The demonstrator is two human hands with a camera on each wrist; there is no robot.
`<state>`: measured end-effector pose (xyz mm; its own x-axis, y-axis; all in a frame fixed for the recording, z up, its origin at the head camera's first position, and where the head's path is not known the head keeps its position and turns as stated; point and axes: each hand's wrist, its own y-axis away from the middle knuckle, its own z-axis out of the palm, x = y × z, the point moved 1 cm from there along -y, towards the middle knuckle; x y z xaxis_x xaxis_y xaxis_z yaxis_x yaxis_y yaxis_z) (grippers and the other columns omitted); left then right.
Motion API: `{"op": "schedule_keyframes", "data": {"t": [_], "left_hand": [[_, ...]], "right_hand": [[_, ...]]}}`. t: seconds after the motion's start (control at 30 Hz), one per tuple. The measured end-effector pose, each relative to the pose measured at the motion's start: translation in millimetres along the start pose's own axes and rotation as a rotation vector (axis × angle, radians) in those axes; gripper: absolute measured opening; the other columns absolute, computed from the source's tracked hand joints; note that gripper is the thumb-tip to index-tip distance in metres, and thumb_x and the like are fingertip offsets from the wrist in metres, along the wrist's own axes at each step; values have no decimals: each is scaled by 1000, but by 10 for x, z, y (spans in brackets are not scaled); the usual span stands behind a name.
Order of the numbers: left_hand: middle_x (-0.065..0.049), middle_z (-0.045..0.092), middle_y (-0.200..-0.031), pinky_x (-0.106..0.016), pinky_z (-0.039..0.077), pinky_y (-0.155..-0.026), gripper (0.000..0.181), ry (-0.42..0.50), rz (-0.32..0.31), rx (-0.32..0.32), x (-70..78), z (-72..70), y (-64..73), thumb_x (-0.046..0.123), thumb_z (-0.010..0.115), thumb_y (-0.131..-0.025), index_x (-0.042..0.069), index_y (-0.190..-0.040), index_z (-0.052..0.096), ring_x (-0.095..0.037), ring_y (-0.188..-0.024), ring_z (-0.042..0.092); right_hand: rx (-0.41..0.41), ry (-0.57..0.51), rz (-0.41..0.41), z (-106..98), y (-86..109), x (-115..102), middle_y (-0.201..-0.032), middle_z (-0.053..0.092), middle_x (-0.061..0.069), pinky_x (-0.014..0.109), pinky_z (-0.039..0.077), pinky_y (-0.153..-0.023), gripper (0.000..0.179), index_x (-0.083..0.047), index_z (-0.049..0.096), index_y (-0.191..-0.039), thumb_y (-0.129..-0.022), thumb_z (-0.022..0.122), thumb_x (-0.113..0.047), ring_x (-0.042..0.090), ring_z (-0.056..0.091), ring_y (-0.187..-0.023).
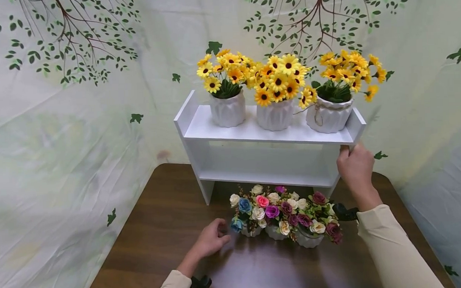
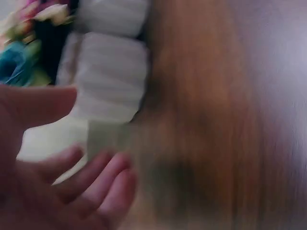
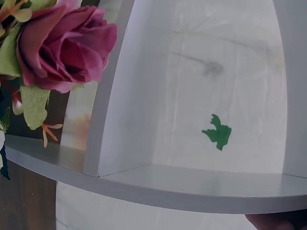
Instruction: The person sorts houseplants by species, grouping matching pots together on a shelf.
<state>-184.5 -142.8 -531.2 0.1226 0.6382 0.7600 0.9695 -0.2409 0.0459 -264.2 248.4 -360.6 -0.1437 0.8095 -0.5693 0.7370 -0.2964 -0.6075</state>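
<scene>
A white two-tier shelf (image 1: pixel 269 159) stands on the table, its interior filling the right wrist view. My right hand (image 1: pixel 356 164) grips its right side panel just below the top board; in the right wrist view only a bit of that hand (image 3: pixel 274 222) shows at the lower right. My left hand (image 1: pixel 211 238) hovers over the table, left of the leftmost rose pot (image 1: pixel 251 231), fingers loosely bent and holding nothing. The left wrist view, blurred, has the left hand (image 2: pixel 72 182) beside white ribbed pots (image 2: pixel 112 79). A dusky pink rose (image 3: pixel 67 48) appears close up in the right wrist view.
Three pots of yellow daisy-like flowers (image 1: pixel 278 81) stand on the shelf's top board. In front of the shelf, three pots of mixed artificial roses (image 1: pixel 286 207) stand in a row on the brown table (image 1: pixel 153 231). A leaf-printed cloth (image 1: pixel 100 119) hangs behind.
</scene>
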Motion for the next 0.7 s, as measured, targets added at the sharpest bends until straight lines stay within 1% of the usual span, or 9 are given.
{"op": "schedule_keyframes", "data": {"t": [0.1,0.17,0.2,0.3,0.4,0.47,0.53,0.6,0.7], "left_hand": [[-24,63,-116,-47,54,-88,61,-25,40,105,-17,168,-111,17,80,-74,-7,-123,53,-36,-103,64],[-21,60,-119,-48,51,-94,71,-25,63,150,-18,263,-204,22,84,-70,-5,-126,51,-34,-109,60],[-21,59,-121,-47,50,-96,76,-7,82,161,-18,304,-246,23,85,-68,-4,-128,48,-34,-113,58],[-22,54,-127,-47,46,-102,88,94,147,167,-17,414,-346,22,87,-64,-3,-134,40,-37,-119,54],[-22,49,-136,-52,41,-107,97,161,161,169,-19,497,-393,22,89,-64,0,-142,35,-40,-126,49],[-21,50,-139,-57,39,-109,100,179,163,186,-12,544,-413,23,91,-63,2,-144,36,-41,-128,49],[-17,54,-138,-56,40,-109,100,193,148,207,-7,587,-431,24,93,-62,5,-144,38,-38,-128,51],[-14,58,-137,-53,44,-107,100,198,166,241,10,618,-449,23,93,-62,6,-144,39,-35,-126,54],[-12,60,-135,-49,47,-105,100,188,185,272,43,653,-471,24,93,-62,8,-145,38,-30,-125,57]], "right_hand": [[-4,6,6,-6,-9,-11,-72,55,32,48,32,-52,29,13,60,-89,-98,44,-10,42,44,-59],[-4,12,13,-6,-14,-19,-70,53,29,45,31,-52,29,12,58,-85,-98,44,-10,40,43,-59],[-1,16,15,-1,-15,-22,-69,53,28,43,30,-51,29,11,58,-84,-98,44,-9,39,42,-59],[7,8,4,35,-10,-37,-67,52,28,41,28,-51,28,11,58,-81,-97,45,-8,38,41,-57],[-9,-13,-15,95,2,-62,-68,55,30,41,29,-51,27,14,60,-87,-97,45,-7,37,42,-57],[-19,-23,-20,124,12,-76,-70,58,32,41,30,-51,28,15,62,-94,-97,46,-7,37,43,-57],[-17,-19,-22,134,13,-82,-71,58,33,41,30,-50,28,16,63,-98,-97,46,-7,37,43,-57],[1,-13,-22,124,6,-82,-70,58,32,40,30,-50,29,16,63,-97,-97,46,-7,37,43,-56],[15,-3,-27,97,-20,-78,-68,55,30,38,28,-50,30,16,64,-97,-98,45,-8,35,41,-55]]}}
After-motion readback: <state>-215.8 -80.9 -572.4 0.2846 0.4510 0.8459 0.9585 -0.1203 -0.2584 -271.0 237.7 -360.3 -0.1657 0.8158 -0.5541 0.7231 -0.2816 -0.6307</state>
